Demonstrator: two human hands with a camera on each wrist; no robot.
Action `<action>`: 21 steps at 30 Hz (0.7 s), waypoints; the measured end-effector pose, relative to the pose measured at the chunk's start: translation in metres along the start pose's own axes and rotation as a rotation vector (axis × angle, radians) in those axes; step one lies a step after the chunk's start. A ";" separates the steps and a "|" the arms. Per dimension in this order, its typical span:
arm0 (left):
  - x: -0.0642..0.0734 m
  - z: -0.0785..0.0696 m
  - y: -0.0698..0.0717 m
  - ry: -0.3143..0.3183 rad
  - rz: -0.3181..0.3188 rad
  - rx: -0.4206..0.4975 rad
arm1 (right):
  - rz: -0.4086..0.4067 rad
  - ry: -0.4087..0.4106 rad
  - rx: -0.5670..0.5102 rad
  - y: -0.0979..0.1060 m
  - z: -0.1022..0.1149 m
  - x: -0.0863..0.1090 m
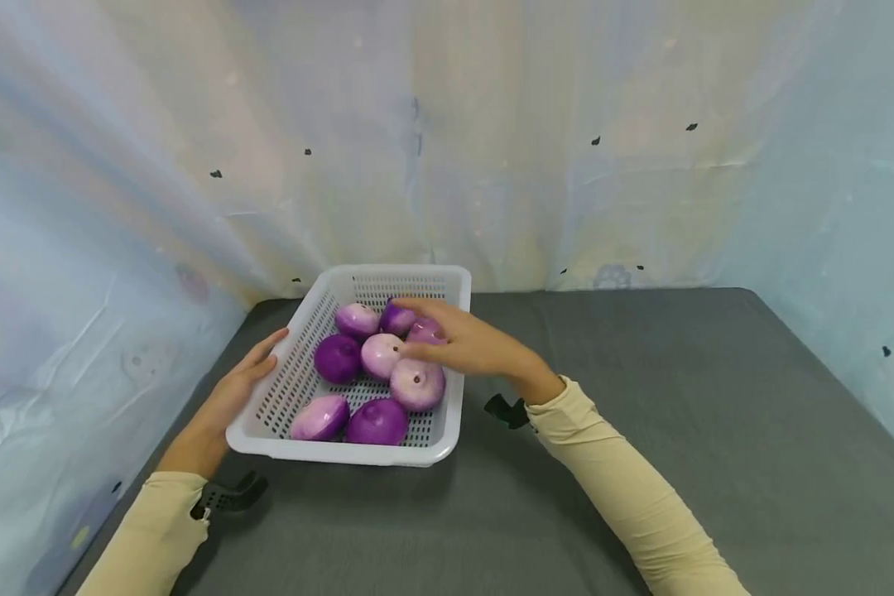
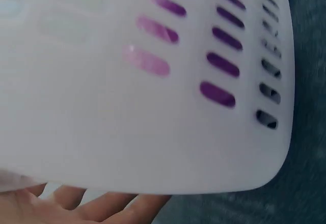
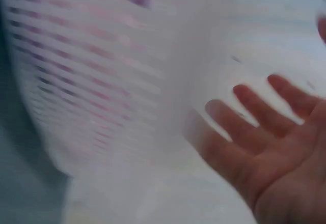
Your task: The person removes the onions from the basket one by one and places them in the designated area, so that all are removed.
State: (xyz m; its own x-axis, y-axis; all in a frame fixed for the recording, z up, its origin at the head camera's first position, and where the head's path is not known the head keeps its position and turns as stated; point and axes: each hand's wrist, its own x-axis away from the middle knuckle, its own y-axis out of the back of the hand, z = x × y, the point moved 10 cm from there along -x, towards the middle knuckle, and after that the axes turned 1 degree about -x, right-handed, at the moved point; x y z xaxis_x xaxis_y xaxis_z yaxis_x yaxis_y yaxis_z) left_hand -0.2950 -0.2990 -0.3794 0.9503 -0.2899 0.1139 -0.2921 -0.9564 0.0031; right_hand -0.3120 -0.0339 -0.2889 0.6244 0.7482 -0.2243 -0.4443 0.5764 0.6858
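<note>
A white slotted plastic basket point(image 1: 283, 449) holds several glossy purple-and-white onions, among them a dark purple onion point(image 1: 338, 359) and a paler onion point(image 1: 417, 385). At the basket's left side, my left hand point(image 1: 227, 400) touches the rim with fairly straight fingers. The left wrist view shows its fingers point(image 2: 109, 206) at the rim, their tips partly hidden. My right hand point(image 1: 468, 338) reaches over the right rim, above the onions at the back right, and covers part of them. Its fingers are spread in the right wrist view, with nothing held against the palm point(image 3: 293, 183).
The basket sits on a dark grey tabletop point(image 1: 641, 397), towards its left side. Pale patterned sheeting point(image 1: 492, 149) hangs behind the table and along both sides. Black camera mounts point(image 1: 231, 495) are strapped at both wrists.
</note>
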 end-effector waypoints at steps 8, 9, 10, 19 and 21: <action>0.007 -0.001 -0.010 -0.029 -0.017 -0.017 | 0.130 -0.064 0.468 -0.041 -0.011 -0.012; 0.007 -0.001 -0.011 -0.035 -0.009 -0.006 | 0.149 -0.084 0.511 -0.043 -0.013 -0.012; 0.007 -0.001 -0.011 -0.042 0.003 0.011 | 0.171 -0.097 0.568 -0.046 -0.015 -0.014; 0.008 -0.003 -0.007 -0.106 0.041 0.099 | 0.159 -0.190 0.842 -0.058 -0.023 -0.024; 0.006 -0.004 -0.008 -0.109 0.027 0.078 | 0.115 -0.195 0.846 -0.053 -0.023 -0.021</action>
State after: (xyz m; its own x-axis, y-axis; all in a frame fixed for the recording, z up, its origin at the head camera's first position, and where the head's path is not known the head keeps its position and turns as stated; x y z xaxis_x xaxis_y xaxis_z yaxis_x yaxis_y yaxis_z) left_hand -0.2868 -0.2927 -0.3746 0.9496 -0.3135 0.0043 -0.3123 -0.9469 -0.0764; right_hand -0.3163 -0.0729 -0.3361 0.7379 0.6728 -0.0532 0.0663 0.0061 0.9978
